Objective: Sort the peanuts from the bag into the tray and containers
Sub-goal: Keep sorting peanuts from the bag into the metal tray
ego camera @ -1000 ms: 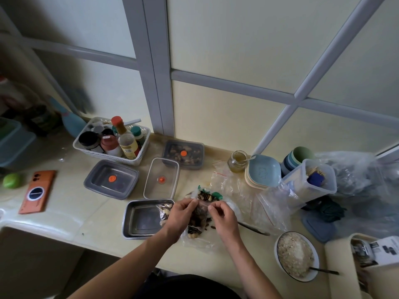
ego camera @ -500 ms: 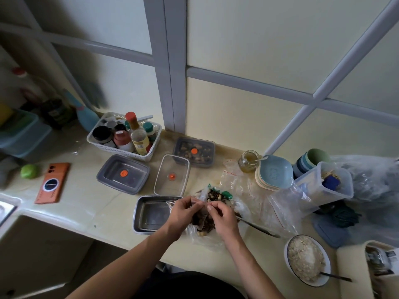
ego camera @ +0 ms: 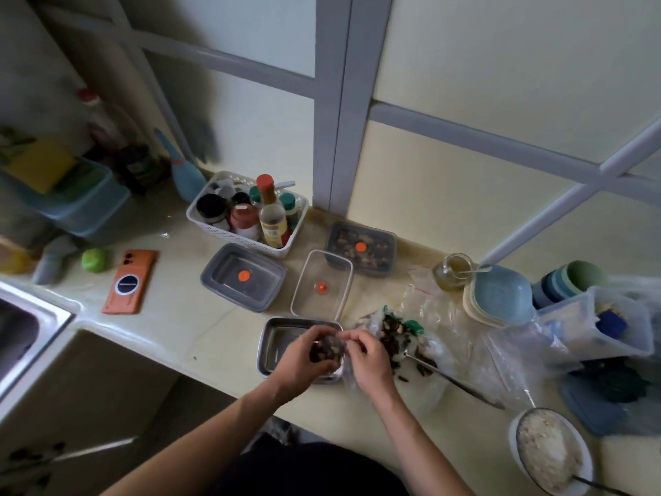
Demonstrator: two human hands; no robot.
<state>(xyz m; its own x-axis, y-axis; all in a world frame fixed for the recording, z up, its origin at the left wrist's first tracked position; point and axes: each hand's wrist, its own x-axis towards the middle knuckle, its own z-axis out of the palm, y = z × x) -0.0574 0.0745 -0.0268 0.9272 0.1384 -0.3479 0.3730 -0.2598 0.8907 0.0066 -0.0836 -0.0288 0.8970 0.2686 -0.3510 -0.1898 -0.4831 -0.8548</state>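
Countertop; peanut bag in left hand

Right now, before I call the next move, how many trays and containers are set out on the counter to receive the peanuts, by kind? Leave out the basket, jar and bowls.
Grey containers: 2
Clear container: 1
Metal tray: 1
Total: 4

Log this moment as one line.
left hand: grips bag over tray | right hand: pinches bag top | task: sorting under way
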